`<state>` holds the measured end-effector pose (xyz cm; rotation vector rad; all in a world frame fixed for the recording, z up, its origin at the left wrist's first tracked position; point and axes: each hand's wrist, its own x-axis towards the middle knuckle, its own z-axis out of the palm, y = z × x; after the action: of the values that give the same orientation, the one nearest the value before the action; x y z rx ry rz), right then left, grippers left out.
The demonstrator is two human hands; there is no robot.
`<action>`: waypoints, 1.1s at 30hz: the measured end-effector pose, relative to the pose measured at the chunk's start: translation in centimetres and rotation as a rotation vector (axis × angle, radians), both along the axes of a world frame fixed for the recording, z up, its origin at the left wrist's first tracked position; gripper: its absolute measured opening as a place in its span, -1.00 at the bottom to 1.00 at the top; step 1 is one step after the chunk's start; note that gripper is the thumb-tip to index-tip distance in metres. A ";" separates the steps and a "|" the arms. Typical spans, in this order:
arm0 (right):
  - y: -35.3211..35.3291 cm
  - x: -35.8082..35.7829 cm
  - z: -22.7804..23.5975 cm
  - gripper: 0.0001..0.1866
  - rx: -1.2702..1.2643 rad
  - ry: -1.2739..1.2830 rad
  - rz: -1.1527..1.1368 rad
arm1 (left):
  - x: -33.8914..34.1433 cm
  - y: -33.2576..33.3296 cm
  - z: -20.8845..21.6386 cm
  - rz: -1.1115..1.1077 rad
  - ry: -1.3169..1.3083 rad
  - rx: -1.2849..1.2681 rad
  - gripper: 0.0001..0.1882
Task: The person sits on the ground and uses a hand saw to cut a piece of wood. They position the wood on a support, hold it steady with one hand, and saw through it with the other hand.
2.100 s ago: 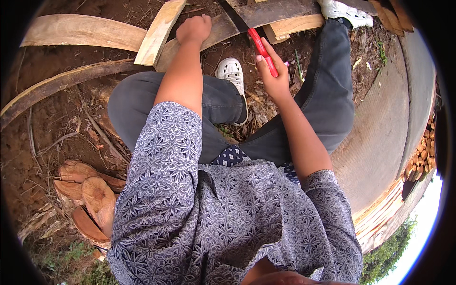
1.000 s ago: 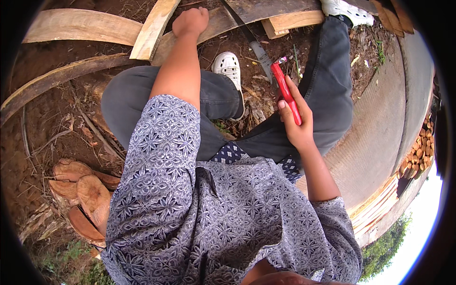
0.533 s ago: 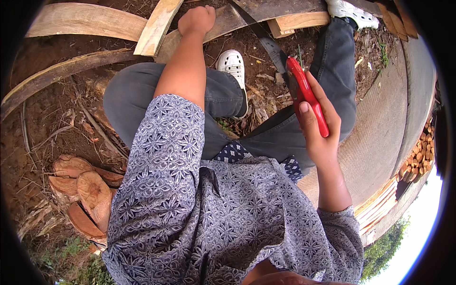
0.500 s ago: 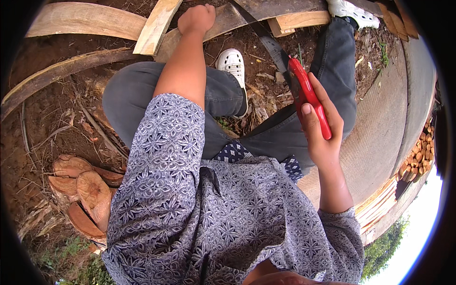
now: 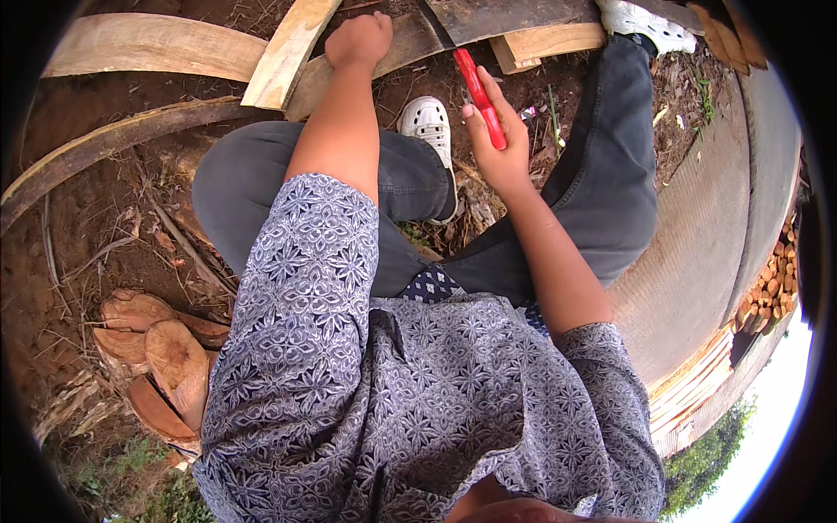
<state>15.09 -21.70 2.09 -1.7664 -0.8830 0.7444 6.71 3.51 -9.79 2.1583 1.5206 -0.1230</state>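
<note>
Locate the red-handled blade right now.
Head view, top centre-right: the red-handled blade is gripped in the right hand, its dark blade laid on the wooden plank that the left hand presses, just above the white shoe.

Outdoor woodworking yard: bare dirt ground [image 5: 78, 209], rough planks [image 5: 148, 44], cut wood slabs [image 5: 161, 366], stacked logs [image 5: 772, 283].

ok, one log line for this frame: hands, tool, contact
left hand: fist on wood slab | right hand: gripping red-handled blade tool | blade: on slab | posture: seated on ground
</note>
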 end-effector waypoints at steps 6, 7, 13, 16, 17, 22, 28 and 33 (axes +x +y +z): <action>-1.5 -0.4 -1.9 -0.38 0.008 -0.043 0.020 | 1.0 0.6 -1.1 0.024 0.029 0.011 -0.35; -1.4 -0.1 -1.8 -0.38 0.017 -0.048 0.023 | 1.3 0.6 -1.3 0.025 0.034 0.023 -0.34; -0.6 0.7 -2.2 -0.36 0.006 -0.027 0.039 | 1.8 0.8 -2.7 0.096 0.065 -0.061 -0.33; -0.9 0.1 -2.1 -0.36 -0.006 -0.004 0.000 | 1.0 0.1 -2.7 0.073 0.063 -0.039 -0.33; -1.0 -0.1 -2.0 -0.36 -0.009 -0.015 -0.015 | 1.2 0.0 -2.5 0.083 0.036 0.007 -0.35; 0.6 0.5 -0.3 -0.39 -0.072 0.031 0.012 | 0.9 -0.3 -1.6 0.089 0.035 0.011 -0.37; 3.1 3.4 3.4 -0.40 -0.004 0.327 -0.001 | 0.8 -0.2 -0.4 0.105 0.035 0.041 -0.35; 3.0 4.3 1.6 -0.40 -0.032 0.159 0.005 | 0.3 0.6 -1.8 0.063 0.033 0.118 -0.36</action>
<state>19.36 -18.68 3.65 -1.7072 -0.7728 0.8938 7.06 4.15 -11.55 2.2061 1.6505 -0.0484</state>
